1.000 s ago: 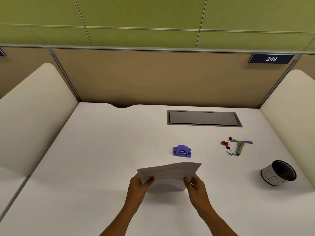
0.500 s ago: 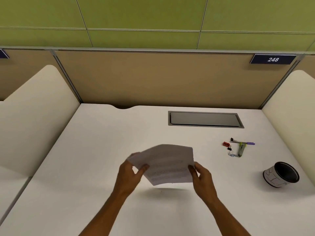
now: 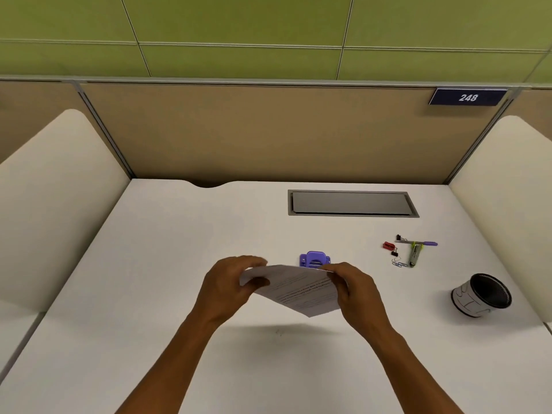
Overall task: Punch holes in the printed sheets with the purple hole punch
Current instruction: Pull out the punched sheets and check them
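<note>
The printed sheets (image 3: 301,291) hang in the air above the white desk (image 3: 149,294), tilted with one corner pointing down toward me and lines of text showing. My left hand (image 3: 230,288) pinches their left edge, and my right hand (image 3: 355,289) grips the right edge. The purple hole punch (image 3: 314,259) sits on the desk just behind the sheets' far edge, between my two hands; its front is partly hidden by the paper.
A grey recessed panel (image 3: 352,203) lies in the desk at the back. At the right lie a red binder clip (image 3: 388,245), a purple pen (image 3: 424,243), a green stapler-like tool (image 3: 414,256) and paper clips. A black mesh cup (image 3: 481,294) lies tipped at far right. Cream dividers flank both sides.
Both hands have turned and lowered the sheets, so a corner now points down toward me. The hole punch, hidden by the paper half a second ago, shows again behind the sheets.
</note>
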`<action>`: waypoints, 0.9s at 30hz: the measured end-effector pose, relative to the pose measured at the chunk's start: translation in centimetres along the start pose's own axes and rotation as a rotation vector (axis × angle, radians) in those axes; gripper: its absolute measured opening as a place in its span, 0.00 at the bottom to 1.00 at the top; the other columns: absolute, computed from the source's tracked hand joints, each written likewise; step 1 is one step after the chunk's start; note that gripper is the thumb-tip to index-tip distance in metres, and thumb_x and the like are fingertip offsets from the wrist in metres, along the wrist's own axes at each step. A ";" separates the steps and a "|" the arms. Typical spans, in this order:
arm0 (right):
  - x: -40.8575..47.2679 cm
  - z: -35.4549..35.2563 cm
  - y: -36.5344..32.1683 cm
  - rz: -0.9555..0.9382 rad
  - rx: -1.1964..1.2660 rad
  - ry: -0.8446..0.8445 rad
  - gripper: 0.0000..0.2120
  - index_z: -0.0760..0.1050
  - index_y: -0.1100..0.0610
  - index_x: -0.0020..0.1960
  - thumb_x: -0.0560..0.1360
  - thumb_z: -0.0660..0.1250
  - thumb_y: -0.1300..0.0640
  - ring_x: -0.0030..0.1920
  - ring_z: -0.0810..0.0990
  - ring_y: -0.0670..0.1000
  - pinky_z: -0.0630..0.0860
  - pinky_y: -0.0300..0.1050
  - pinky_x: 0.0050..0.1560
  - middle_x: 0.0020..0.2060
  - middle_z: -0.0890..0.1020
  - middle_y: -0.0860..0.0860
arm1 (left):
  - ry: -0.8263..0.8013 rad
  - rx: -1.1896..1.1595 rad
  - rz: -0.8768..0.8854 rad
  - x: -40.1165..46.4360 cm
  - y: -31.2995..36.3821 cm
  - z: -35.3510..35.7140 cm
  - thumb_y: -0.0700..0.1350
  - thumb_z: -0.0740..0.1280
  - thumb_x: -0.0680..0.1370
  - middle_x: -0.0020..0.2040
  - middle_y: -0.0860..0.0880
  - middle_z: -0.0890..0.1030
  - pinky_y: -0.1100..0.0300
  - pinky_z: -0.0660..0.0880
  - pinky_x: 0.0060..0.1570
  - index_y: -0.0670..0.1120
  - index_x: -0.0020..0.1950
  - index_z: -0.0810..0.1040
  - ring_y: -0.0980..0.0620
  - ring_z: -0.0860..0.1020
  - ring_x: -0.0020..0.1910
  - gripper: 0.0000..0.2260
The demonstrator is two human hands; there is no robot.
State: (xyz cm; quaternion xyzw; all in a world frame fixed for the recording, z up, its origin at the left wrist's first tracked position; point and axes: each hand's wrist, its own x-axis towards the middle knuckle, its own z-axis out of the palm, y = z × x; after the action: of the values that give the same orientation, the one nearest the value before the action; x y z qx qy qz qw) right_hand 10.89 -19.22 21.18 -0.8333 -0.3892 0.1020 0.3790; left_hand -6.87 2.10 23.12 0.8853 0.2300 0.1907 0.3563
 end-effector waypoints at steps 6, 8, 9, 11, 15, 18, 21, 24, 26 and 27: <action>-1.1 1.2 1.2 0.029 -0.025 0.001 0.13 0.80 0.49 0.62 0.81 0.63 0.60 0.53 0.80 0.45 0.76 0.39 0.56 0.54 0.83 0.43 | 0.002 -0.168 -0.119 -1.5 -1.6 0.8 0.49 0.71 0.71 0.37 0.65 0.82 0.72 0.69 0.36 0.66 0.40 0.82 0.62 0.79 0.38 0.09; -1.5 1.1 2.3 0.094 0.035 0.018 0.11 0.79 0.49 0.62 0.81 0.64 0.57 0.54 0.79 0.43 0.73 0.35 0.57 0.55 0.82 0.42 | 0.023 -0.252 -0.187 -1.9 -2.3 0.9 0.50 0.71 0.70 0.36 0.62 0.83 0.71 0.71 0.36 0.65 0.38 0.83 0.61 0.80 0.37 0.07; -1.9 1.0 3.0 0.131 0.069 0.034 0.11 0.79 0.48 0.61 0.80 0.66 0.57 0.53 0.78 0.40 0.72 0.31 0.56 0.54 0.82 0.40 | 0.038 -0.290 -0.219 -2.1 -2.7 0.9 0.50 0.72 0.70 0.36 0.61 0.84 0.70 0.71 0.36 0.63 0.38 0.83 0.61 0.80 0.36 0.07; -2.7 0.7 4.4 0.185 0.136 0.072 0.11 0.78 0.45 0.59 0.79 0.69 0.57 0.53 0.78 0.35 0.70 0.25 0.52 0.53 0.81 0.37 | 0.064 -0.344 -0.266 -2.5 -3.6 1.1 0.44 0.74 0.72 0.33 0.60 0.83 0.73 0.71 0.34 0.62 0.36 0.83 0.63 0.79 0.34 0.12; -4.3 1.1 7.2 0.428 0.492 0.105 0.10 0.81 0.47 0.54 0.76 0.73 0.60 0.52 0.83 0.44 0.77 0.36 0.51 0.48 0.86 0.43 | 0.053 -0.403 -0.354 -4.0 -5.3 1.6 0.41 0.75 0.73 0.29 0.58 0.80 0.73 0.69 0.32 0.56 0.34 0.83 0.63 0.76 0.30 0.11; -5.6 2.1 8.3 0.605 0.831 0.099 0.12 0.81 0.54 0.56 0.75 0.72 0.63 0.54 0.85 0.56 0.81 0.55 0.55 0.51 0.86 0.53 | 0.087 -0.466 -0.469 -5.2 -6.5 2.2 0.43 0.75 0.72 0.33 0.55 0.84 0.73 0.73 0.34 0.53 0.37 0.84 0.61 0.79 0.33 0.06; -6.9 3.2 8.6 0.570 0.795 0.010 0.10 0.83 0.51 0.55 0.76 0.71 0.61 0.55 0.84 0.55 0.80 0.55 0.58 0.52 0.86 0.53 | 0.102 -0.521 -0.584 -6.7 -7.8 3.5 0.41 0.76 0.72 0.40 0.55 0.87 0.70 0.75 0.37 0.53 0.42 0.86 0.61 0.84 0.40 0.07; -7.8 4.4 8.7 0.545 0.765 -0.024 0.11 0.83 0.51 0.56 0.78 0.68 0.63 0.56 0.84 0.54 0.79 0.52 0.59 0.52 0.86 0.54 | 0.094 -0.567 -0.660 -8.3 -9.1 4.8 0.39 0.76 0.71 0.43 0.54 0.88 0.70 0.77 0.38 0.50 0.46 0.85 0.56 0.85 0.44 0.07; -8.3 5.0 8.7 0.546 0.729 -0.011 0.13 0.84 0.50 0.55 0.79 0.67 0.65 0.55 0.84 0.52 0.78 0.50 0.59 0.52 0.87 0.52 | 0.075 -0.570 -0.692 -9.1 -9.9 5.6 0.37 0.76 0.71 0.43 0.52 0.88 0.68 0.77 0.40 0.47 0.48 0.85 0.52 0.85 0.45 0.08; -8.4 5.2 8.8 0.539 0.712 -0.008 0.14 0.84 0.48 0.55 0.79 0.67 0.65 0.55 0.84 0.50 0.78 0.47 0.58 0.51 0.87 0.51 | 0.060 -0.562 -0.696 -9.5 -10.2 5.9 0.37 0.76 0.72 0.43 0.51 0.88 0.67 0.77 0.42 0.47 0.48 0.85 0.51 0.85 0.45 0.08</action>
State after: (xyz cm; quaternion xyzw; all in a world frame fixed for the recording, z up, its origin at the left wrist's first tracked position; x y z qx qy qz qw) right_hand 7.79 -26.07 10.28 -0.7222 -0.1002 0.3280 0.6006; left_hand -14.48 0.29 10.15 0.6180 0.4637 0.1403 0.6192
